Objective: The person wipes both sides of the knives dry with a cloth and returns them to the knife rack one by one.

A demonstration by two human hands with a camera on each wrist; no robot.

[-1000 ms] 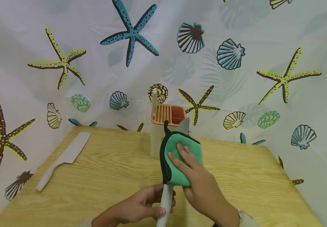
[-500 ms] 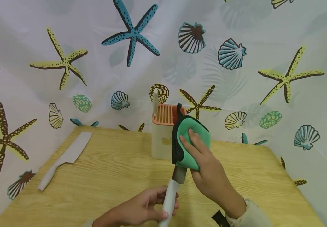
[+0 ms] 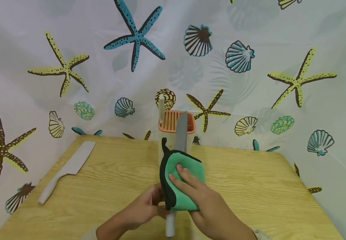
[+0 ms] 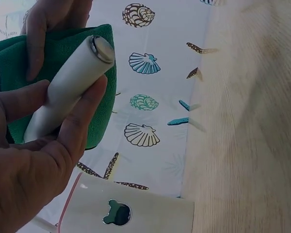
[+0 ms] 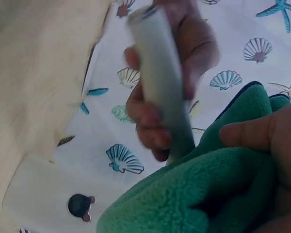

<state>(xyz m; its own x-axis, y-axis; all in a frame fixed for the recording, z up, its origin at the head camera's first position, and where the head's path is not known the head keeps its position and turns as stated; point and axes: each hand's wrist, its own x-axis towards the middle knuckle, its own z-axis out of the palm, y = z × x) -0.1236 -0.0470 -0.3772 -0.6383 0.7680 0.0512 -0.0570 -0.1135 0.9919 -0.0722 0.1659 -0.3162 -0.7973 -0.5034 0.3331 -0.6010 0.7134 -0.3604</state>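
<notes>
One knife [image 3: 181, 136], lower centre: the left hand [image 3: 142, 208] grips its handle [image 3: 170, 226], the right hand [image 3: 207, 205] pinches a cloth [image 3: 180, 199] over the blade [image 3: 182, 128]; cloth slipping could cut fingers [image 3: 184, 186].

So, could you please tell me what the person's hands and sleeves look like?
The left hand and right hand are bare, without visible gloves or rings. The left sleeve and right sleeve are pale; the right has small, unreadable dark marks.
</notes>
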